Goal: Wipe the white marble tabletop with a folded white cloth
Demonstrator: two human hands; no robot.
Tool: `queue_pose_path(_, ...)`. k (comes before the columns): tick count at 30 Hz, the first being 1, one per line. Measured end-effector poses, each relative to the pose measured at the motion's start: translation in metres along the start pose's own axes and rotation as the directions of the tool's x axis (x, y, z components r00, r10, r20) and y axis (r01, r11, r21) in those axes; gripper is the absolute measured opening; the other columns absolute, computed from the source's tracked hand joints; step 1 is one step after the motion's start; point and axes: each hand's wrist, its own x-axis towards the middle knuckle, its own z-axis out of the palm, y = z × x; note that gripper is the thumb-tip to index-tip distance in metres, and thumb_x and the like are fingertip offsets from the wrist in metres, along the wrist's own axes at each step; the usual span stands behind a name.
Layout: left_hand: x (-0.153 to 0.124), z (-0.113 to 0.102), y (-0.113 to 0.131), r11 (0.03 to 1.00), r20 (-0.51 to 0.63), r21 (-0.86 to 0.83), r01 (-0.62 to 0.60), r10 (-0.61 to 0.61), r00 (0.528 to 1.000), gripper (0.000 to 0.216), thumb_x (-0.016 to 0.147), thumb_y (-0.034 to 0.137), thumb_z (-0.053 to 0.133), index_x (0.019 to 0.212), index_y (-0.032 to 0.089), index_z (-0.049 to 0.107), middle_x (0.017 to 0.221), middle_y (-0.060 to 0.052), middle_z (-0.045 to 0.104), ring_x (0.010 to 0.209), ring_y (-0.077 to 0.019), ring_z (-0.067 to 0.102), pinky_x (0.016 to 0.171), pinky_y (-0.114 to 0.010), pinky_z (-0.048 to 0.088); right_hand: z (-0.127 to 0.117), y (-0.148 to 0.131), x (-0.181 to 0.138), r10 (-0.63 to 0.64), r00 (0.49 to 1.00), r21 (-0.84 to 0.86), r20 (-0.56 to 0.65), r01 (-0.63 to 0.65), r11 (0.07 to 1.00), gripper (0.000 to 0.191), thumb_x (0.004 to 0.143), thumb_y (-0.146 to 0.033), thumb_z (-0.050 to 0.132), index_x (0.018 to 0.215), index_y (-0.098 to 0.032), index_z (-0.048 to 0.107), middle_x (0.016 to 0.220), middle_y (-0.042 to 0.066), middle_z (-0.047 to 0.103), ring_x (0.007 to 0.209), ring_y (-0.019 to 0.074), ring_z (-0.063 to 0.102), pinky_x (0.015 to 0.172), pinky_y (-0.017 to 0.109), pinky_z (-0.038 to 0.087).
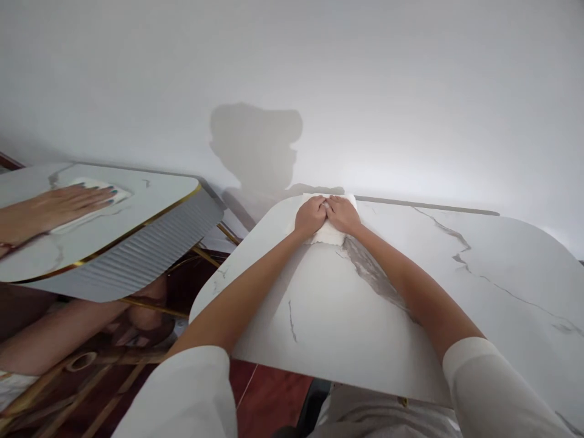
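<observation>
Both my arms reach forward across a white marble table [479, 292]. My left hand [311, 216] and my right hand [342, 214] lie side by side, fingers flat and pressed down on a white cloth [329, 233] near the table's far edge by the wall. The cloth is mostly hidden under my hands. Its near edge sticks out below my palms.
A second marble table [150, 194] with a gold rim and ribbed grey edge stands to the left. Another person's hand [68, 204] presses a white cloth [119, 196] on it. A white wall [365, 91] runs behind both tables. Dark red floor [269, 401] shows below.
</observation>
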Motion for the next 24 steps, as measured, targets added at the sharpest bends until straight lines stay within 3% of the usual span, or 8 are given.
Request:
queue_pose_path(5, 0.023, 0.009, 0.004, 0.984, 0.055, 0.175, -0.038, 0.029, 0.998, 0.035, 0.087, 0.014, 0.032, 0.103, 0.019, 0.062, 0.116, -0.011, 0.066, 0.113, -0.0264, 0.058, 0.096, -0.039, 0.046, 0.002, 0.021, 0.021, 0.004, 1.0, 0.011, 0.006, -0.004, 1.0, 0.039, 0.096, -0.014, 0.035, 0.126, -0.007, 0.059, 0.135, 0.015, 0.06, 0.127, 0.0243, 0.052, 0.109, 0.035, 0.032)
queue_pose_path(10, 0.038, 0.024, 0.02, 0.96, 0.076, 0.273, -0.057, 0.038, 0.996, 0.031, 0.086, 0.012, 0.033, 0.097, 0.02, 0.06, 0.109, -0.011, 0.067, 0.11, -0.027, 0.057, 0.094, -0.039, 0.045, -0.007, 0.041, 0.021, 0.014, 1.0, -0.033, 0.015, -0.013, 0.999, 0.039, 0.096, -0.012, 0.034, 0.125, -0.007, 0.06, 0.13, 0.014, 0.063, 0.122, 0.0233, 0.055, 0.106, 0.034, 0.035)
queue_pose_path(16, 0.04, 0.034, 0.036, 0.961, 0.121, 0.227, -0.156, 0.131, 0.984, 0.032, 0.088, 0.013, 0.033, 0.102, 0.018, 0.06, 0.113, -0.012, 0.066, 0.11, -0.026, 0.057, 0.098, -0.039, 0.044, -0.016, 0.054, 0.004, 0.098, 0.995, -0.085, -0.012, -0.099, 0.991, 0.042, 0.097, -0.013, 0.032, 0.132, -0.005, 0.055, 0.138, 0.016, 0.057, 0.129, 0.0234, 0.051, 0.11, 0.035, 0.032)
queue_pose_path(24, 0.031, 0.038, 0.039, 0.969, 0.133, 0.089, -0.231, 0.218, 0.967, 0.04, 0.089, 0.015, 0.032, 0.118, 0.017, 0.06, 0.128, -0.011, 0.062, 0.123, -0.0232, 0.053, 0.108, -0.037, 0.039, -0.024, 0.038, -0.025, 0.229, 0.973, -0.085, -0.034, -0.231, 0.969, 0.046, 0.099, -0.018, 0.033, 0.139, -0.002, 0.048, 0.147, 0.019, 0.048, 0.137, 0.0265, 0.042, 0.115, 0.038, 0.027)
